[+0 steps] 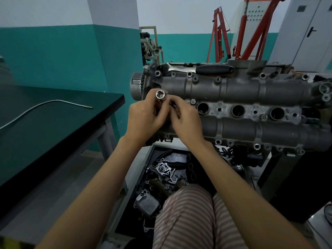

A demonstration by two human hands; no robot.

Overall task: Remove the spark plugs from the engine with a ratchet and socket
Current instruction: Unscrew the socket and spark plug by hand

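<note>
A grey engine head (239, 90) lies across the middle on a stand, with three open spark plug wells (238, 110) showing in a row. My left hand (145, 117) grips a shiny socket (160, 94), its open end facing up toward me. My right hand (185, 121) is pressed against the left one, fingers curled around something small at the socket's lower end; what it pinches is hidden. Both hands hover over the engine's left end. A ratchet (203, 69) with a black handle lies on the far top edge of the engine.
A dark workbench (59, 123) on the left carries a bent metal tube (45, 105). Below the engine a tray (149, 159) holds loose engine parts and a chain. A red engine hoist (242, 33) stands behind. My striped trouser legs fill the bottom.
</note>
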